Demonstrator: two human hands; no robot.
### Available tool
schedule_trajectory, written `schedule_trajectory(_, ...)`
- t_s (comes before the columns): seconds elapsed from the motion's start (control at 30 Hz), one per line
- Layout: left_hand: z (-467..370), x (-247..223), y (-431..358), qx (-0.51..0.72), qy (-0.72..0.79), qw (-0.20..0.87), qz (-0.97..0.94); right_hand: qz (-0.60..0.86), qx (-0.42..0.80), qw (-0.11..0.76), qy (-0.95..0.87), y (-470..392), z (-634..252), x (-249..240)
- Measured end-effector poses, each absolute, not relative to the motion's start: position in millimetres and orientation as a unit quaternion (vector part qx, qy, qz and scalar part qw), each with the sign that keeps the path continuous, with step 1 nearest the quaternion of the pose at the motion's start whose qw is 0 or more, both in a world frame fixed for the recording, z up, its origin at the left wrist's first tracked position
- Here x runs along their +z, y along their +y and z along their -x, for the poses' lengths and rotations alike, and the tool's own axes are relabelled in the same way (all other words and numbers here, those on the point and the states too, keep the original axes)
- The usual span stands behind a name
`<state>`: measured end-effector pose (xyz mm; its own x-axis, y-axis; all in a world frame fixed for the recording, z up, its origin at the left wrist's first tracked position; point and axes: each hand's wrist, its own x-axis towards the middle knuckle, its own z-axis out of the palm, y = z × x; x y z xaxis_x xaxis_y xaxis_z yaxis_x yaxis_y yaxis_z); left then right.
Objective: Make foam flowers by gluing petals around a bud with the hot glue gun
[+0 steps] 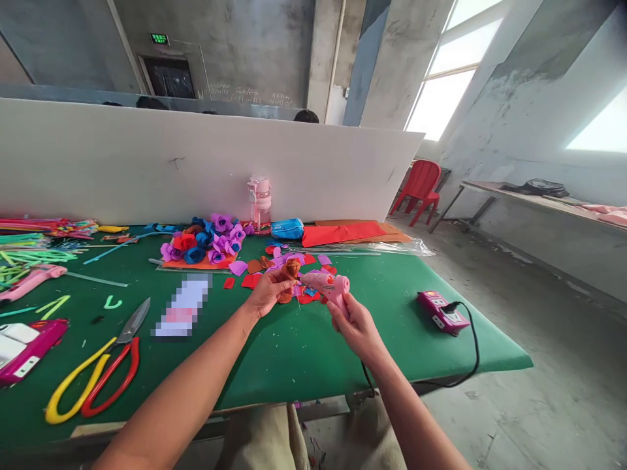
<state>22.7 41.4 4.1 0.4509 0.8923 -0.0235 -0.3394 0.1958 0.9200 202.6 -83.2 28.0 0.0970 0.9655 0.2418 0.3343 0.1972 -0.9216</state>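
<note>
My right hand (pixel 356 324) is wrapped round the handle of a pink hot glue gun (pixel 326 284). Its nozzle points left, close to a brown paper flower (pixel 292 269) pinched in the fingers of my left hand (pixel 270 292). Whether the nozzle touches the flower I cannot tell. Behind and under the hands lie loose petals in purple, red and brown, such as a purple petal (pixel 238 267) and a red petal (pixel 251 281). Finished-looking flowers (pixel 223 245) in purple, blue and red are heaped to the left.
Scissors (pixel 130 333) with yellow and red handles lie at the left, near a second pink glue gun (pixel 34 281) and bundled coloured sticks (pixel 49 227). A pink bottle (pixel 260 199) stands by the white partition (pixel 206 156). On the right, a power strip (pixel 443 312) has a black cable (pixel 475 346).
</note>
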Motion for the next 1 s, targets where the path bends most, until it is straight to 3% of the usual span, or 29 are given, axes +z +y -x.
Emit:
schedule_trajectory(0.47,-23.3,6.3,39.6,0.435,0.300,0.710,-0.466,0.549,0.198,0.471,-0.661,-78.1,-199.3,25.2)
schedule_trajectory(1.0,-24.0,7.8,39.3,0.444,0.296,0.704,-0.469,0.558,0.227,0.473,-0.643,-82.2,-199.9,30.2)
